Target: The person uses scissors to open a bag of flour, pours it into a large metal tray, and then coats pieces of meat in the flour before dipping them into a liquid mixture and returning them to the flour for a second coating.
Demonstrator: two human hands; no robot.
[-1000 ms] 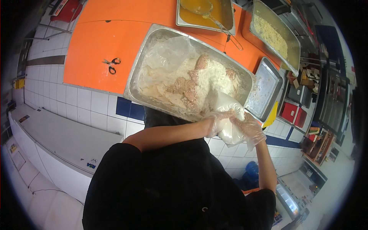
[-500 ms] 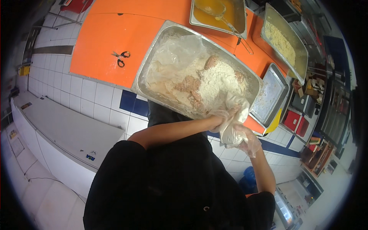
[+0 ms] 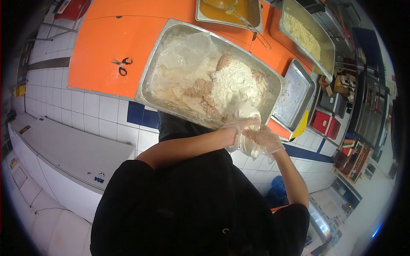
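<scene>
Both hands, in clear plastic gloves, are closed on a whitish plastic bag (image 3: pixel 251 149) at the near right corner of a deep metal pan (image 3: pixel 145 87). My left hand (image 3: pixel 240 129) wraps around the bag near the pan's rim. Just right of it, my right hand (image 3: pixel 265 138) grips the bunched bag; some fingers are hidden in its folds. The bag's mouth hangs over the pan, beside a heap of white flour (image 3: pixel 237 81). Pieces of raw meat (image 3: pixel 200 88), partly coated, lie under and beside the flour. A crumpled clear plastic bag (image 3: pixel 183 53) rests at the pan's far left.
Black-handled scissors (image 3: pixel 123 66) lie on the orange table (image 3: pixel 102 47). Behind the pan stands a container of orange-yellow liquid (image 3: pixel 213 13) with a long-handled strainer (image 3: pixel 247 23). To the right are a shallow metal tray (image 3: pixel 294 98) and a bin of pale crumbs (image 3: pixel 303 36).
My hands have drawn closer together, and the bag is bunched smaller between them. Its end over the pan has sunk lower. The whole view has shifted slightly, moving the table and pan leftward.
</scene>
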